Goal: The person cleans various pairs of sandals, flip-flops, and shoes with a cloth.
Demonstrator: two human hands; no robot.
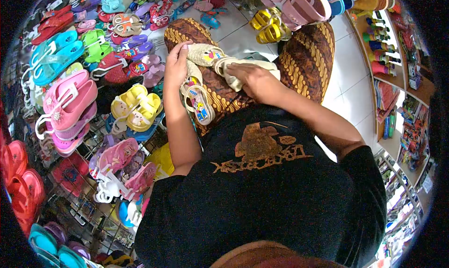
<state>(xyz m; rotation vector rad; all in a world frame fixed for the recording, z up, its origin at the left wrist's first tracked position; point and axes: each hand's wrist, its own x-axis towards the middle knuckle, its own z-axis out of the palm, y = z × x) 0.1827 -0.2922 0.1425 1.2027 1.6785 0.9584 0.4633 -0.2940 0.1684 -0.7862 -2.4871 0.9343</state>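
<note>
A pair of cream children's sandals with colourful cartoon insoles lies over my lap. One sandal (202, 110) hangs lower, its printed sole facing up; the other sandal (205, 56) is above it. My left hand (177, 64) is closed around the outer edge of the pair, thumb along the top. My right hand (255, 83) presses a pale cream cloth (266, 69) against the upper sandal's strap end. Its fingers are bent over the cloth, which partly hides that end.
Racks of children's footwear crowd the left side, including pink shoes (75, 100), yellow clogs (137, 108) and red sandals (23, 174). Pink sandals (304, 6) and yellow sandals (269, 25) hang ahead. Shelves of goods (386, 48) stand at right, beside the white tiled floor (351, 62).
</note>
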